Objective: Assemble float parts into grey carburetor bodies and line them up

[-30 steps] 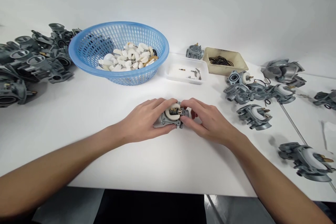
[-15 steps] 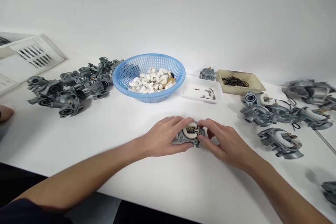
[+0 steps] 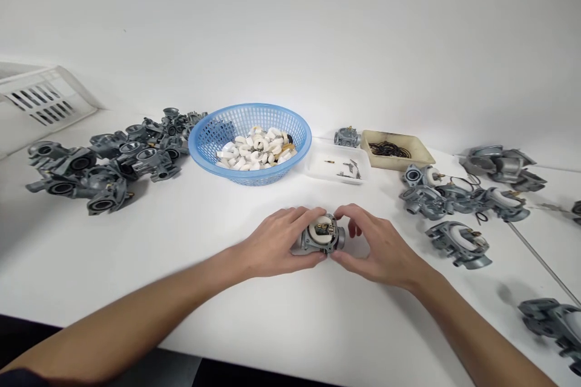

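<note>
A white bench is spread with work. A pile of bare castings lies at the left, and fitted bodies with white floats lie at the right, so part of the batch is judged done and much left. A blue basket of floats sits behind. At bench centre one carburettor is clamped between the left hand and right hand, float side tilted up; its long axis cannot be told.

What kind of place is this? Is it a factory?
Probably a small assembly bench. Piles of grey metal carburetor bodies lie on a white table, a blue basket holds white floats, and both hands hold one carburetor.
</note>
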`<act>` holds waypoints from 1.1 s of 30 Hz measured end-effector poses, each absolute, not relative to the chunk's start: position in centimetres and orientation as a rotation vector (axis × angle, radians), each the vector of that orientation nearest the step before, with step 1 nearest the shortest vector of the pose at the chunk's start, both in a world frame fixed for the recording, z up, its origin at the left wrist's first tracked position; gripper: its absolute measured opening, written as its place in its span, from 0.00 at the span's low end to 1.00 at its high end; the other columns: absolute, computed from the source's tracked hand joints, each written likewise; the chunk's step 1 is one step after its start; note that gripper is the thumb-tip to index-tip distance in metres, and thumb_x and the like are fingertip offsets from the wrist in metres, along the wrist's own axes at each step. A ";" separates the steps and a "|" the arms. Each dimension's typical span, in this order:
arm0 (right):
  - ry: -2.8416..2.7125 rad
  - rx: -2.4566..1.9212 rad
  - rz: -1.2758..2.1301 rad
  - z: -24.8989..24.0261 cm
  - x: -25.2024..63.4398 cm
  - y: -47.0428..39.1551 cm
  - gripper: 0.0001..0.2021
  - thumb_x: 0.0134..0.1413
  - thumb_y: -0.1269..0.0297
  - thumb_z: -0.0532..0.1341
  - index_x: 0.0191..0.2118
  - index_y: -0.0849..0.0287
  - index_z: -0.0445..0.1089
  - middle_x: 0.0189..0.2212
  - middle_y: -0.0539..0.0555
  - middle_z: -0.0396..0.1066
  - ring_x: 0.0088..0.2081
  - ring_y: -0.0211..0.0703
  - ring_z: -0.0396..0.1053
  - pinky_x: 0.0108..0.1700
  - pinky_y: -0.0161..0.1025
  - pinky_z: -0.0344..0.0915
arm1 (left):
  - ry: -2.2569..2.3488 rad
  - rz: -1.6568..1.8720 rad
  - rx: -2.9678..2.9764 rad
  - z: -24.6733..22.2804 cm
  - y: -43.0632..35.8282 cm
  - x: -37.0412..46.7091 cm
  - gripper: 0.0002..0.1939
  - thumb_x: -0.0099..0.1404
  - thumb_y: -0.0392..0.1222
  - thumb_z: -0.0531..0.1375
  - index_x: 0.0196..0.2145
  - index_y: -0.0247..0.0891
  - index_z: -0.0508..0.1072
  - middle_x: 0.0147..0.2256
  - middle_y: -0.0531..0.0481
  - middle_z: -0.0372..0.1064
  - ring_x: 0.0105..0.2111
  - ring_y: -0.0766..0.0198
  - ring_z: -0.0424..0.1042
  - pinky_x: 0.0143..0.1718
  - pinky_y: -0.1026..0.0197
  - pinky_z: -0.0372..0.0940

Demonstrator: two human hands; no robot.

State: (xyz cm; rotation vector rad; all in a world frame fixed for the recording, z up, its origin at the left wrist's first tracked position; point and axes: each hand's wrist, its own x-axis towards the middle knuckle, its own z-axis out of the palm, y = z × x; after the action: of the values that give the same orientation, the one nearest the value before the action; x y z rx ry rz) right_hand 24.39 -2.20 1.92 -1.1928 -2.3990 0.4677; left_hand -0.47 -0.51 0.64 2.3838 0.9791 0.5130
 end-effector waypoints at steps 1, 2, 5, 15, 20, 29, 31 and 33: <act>-2.388 -1.196 0.473 2.1 24.3 -2.2 0.28 0.57 0.53 0.67 0.58 0.50 0.57 0.47 0.56 0.72 0.33 0.44 0.72 0.34 0.44 0.70 | 0.982 0.516 2.363 0.7 -0.5 -0.5 0.39 0.63 0.54 0.65 0.66 0.49 0.54 0.58 0.44 0.69 0.55 0.46 0.71 0.57 0.44 0.65; -2.379 -1.202 0.489 2.3 24.1 -2.2 0.31 0.54 0.52 0.69 0.60 0.50 0.57 0.50 0.57 0.71 0.35 0.46 0.73 0.36 0.45 0.72 | 0.984 0.519 2.343 0.8 -0.6 -0.5 0.42 0.60 0.54 0.67 0.67 0.50 0.53 0.57 0.45 0.69 0.54 0.46 0.71 0.57 0.44 0.65; -2.381 -1.227 0.582 3.3 23.4 -2.3 0.36 0.52 0.53 0.71 0.63 0.47 0.56 0.57 0.57 0.68 0.45 0.50 0.74 0.44 0.47 0.73 | 0.964 0.556 2.274 0.7 -0.4 -0.9 0.43 0.60 0.53 0.66 0.68 0.50 0.52 0.56 0.45 0.69 0.51 0.47 0.72 0.55 0.43 0.66; -2.554 -1.395 0.627 5.8 21.3 -2.2 0.25 0.54 0.63 0.66 0.58 0.52 0.63 0.47 0.53 0.76 0.43 0.50 0.74 0.39 0.44 0.68 | 0.951 0.738 1.985 -0.1 0.3 -1.6 0.27 0.74 0.58 0.50 0.65 0.45 0.59 0.51 0.45 0.69 0.43 0.56 0.71 0.48 0.51 0.68; -2.659 -1.372 0.529 6.5 21.8 -3.0 0.22 0.49 0.65 0.67 0.52 0.52 0.65 0.41 0.51 0.75 0.36 0.48 0.73 0.38 0.43 0.66 | 0.971 0.744 2.022 0.5 0.2 -1.5 0.25 0.76 0.57 0.50 0.64 0.45 0.60 0.51 0.46 0.70 0.42 0.58 0.72 0.48 0.53 0.69; -2.344 -1.840 0.322 12.3 36.0 -5.3 0.28 0.59 0.46 0.64 0.62 0.49 0.62 0.54 0.59 0.73 0.48 0.61 0.75 0.42 0.47 0.72 | 1.099 0.673 2.308 -0.7 0.0 -0.8 0.13 0.72 0.49 0.56 0.46 0.41 0.74 0.32 0.51 0.69 0.35 0.58 0.70 0.38 0.54 0.66; -2.182 -2.078 0.327 13.1 40.0 -5.5 0.30 0.61 0.43 0.62 0.63 0.51 0.60 0.57 0.62 0.71 0.49 0.61 0.74 0.44 0.47 0.72 | 1.053 0.681 2.356 -1.0 -0.2 -0.6 0.12 0.71 0.49 0.57 0.45 0.40 0.74 0.30 0.52 0.68 0.34 0.57 0.69 0.40 0.52 0.66; -2.067 -2.236 0.321 13.1 43.0 -5.7 0.31 0.60 0.42 0.62 0.62 0.55 0.61 0.59 0.65 0.70 0.48 0.61 0.75 0.45 0.47 0.71 | 1.016 0.695 2.400 -1.3 -0.3 -0.4 0.12 0.71 0.48 0.57 0.45 0.40 0.74 0.29 0.52 0.68 0.34 0.57 0.69 0.42 0.51 0.65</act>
State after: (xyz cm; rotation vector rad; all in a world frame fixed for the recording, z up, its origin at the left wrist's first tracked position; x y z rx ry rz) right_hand 42.97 -5.72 13.07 -2.2365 -2.0671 0.3211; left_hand -0.45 -0.29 -1.27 2.3997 1.0159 0.6947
